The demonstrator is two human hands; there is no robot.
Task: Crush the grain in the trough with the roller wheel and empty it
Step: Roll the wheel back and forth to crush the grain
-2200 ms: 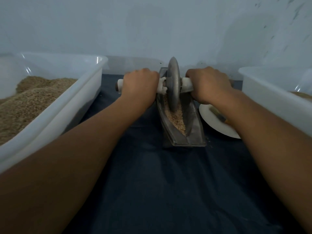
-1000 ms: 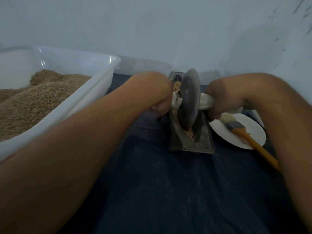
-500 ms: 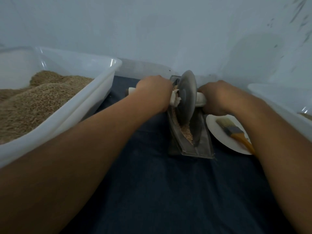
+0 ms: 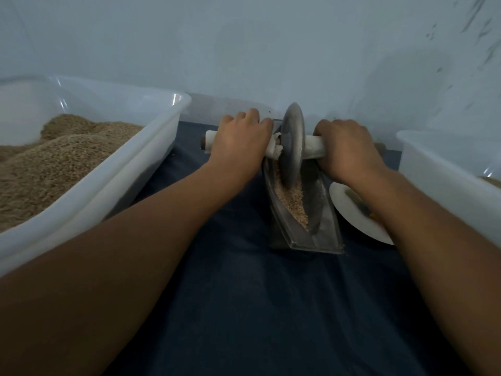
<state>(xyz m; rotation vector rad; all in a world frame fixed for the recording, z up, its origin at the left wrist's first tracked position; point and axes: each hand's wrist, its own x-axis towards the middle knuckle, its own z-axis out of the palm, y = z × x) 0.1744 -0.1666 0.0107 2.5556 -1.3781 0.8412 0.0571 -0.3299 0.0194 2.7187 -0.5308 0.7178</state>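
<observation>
No brand, label or writing can be read on anything in view.

Landmark: the trough, a narrow grey boat-shaped vessel lying lengthwise on a dark blue cloth that covers the work surface. Behind the trough rises a plain pale wall, with dark flecks at its upper right.

The roller wheel, a grey metal disc, stands upright in the far half of the trough, its lower edge down in the grain. The grain is pale and coarse and lies along the trough floor from the wheel toward the near tip.

A white-wrapped axle passes through the wheel and crosses above the trough. Our left hand is curled over the axle to the left of the trough, knuckles up, gripping it. Our right hand grips the axle on the right of the trough in the same way. Both forearms reach in from the near edge.

Left of the trough, well apart, sits a large translucent white tub heaped with brown grain. Just right of the trough lies a white plate, partly hidden by the right forearm; something lies on it that we cannot make out. Further right stands a second white tub; a little brown material shows inside at the frame edge.
</observation>
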